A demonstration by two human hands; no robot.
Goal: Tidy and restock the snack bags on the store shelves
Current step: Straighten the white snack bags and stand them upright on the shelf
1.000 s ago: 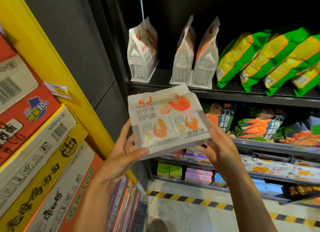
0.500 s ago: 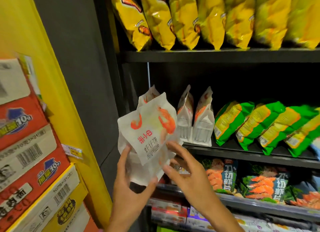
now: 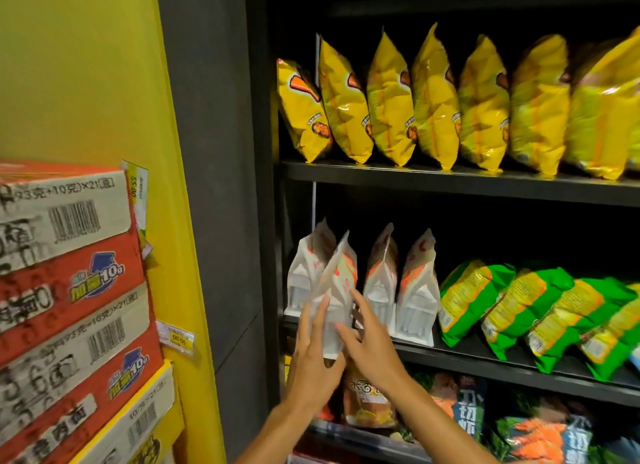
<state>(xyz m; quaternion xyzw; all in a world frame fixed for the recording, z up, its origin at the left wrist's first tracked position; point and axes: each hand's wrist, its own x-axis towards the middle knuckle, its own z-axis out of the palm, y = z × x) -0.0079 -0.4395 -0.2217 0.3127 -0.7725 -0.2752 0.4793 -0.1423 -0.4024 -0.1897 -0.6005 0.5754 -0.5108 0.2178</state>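
Observation:
A white snack bag with orange shrimp print (image 3: 337, 290) stands upright at the front edge of the middle shelf (image 3: 485, 359), held between both my hands. My left hand (image 3: 313, 359) presses its left side with straight fingers. On the bag's right side lies my right hand (image 3: 369, 346), fingers extended against it. Three matching white bags stand on the shelf: one (image 3: 304, 276) just behind the held bag, two (image 3: 381, 276) (image 3: 417, 290) to its right.
Green snack bags (image 3: 512, 307) lean along the middle shelf to the right. Yellow bags (image 3: 433, 100) fill the shelf above. Dark shrimp-chip bags (image 3: 467, 411) sit on the shelf below. Stacked red and white cartons (image 3: 69, 290) stand at the left against a yellow wall.
I have turned the white bag from flat to upright and carried it up and forward to the middle shelf, between the leftmost bag and the other two. My view has tilted upward.

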